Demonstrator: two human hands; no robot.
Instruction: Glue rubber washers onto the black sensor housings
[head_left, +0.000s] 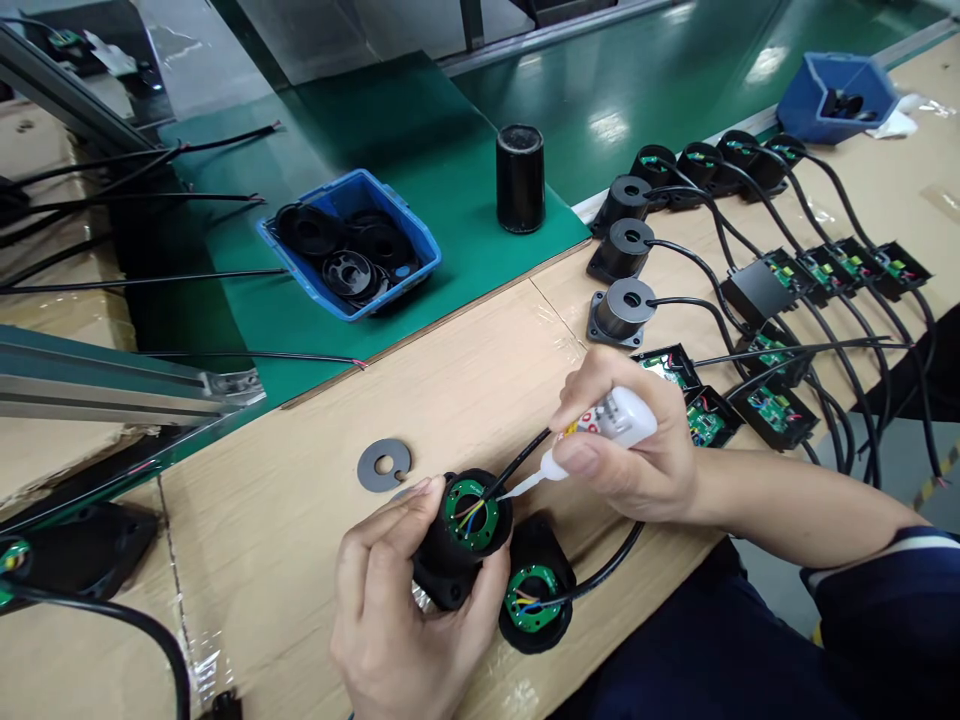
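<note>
My left hand is wrapped round a black round housing with a green circuit ring and coloured wires showing in its open end. My right hand grips a small white glue bottle, and the bottle's thin nozzle touches the rim of the green ring. A second open housing with the same green ring lies on the board just right of the first, its black cable running off under my right wrist. A grey flat washer lies on the board above my left hand.
A blue bin of black plastic parts sits on the green mat beside a black cylinder. Several black coil units with cables and green boards line the right side. Another blue bin stands far right.
</note>
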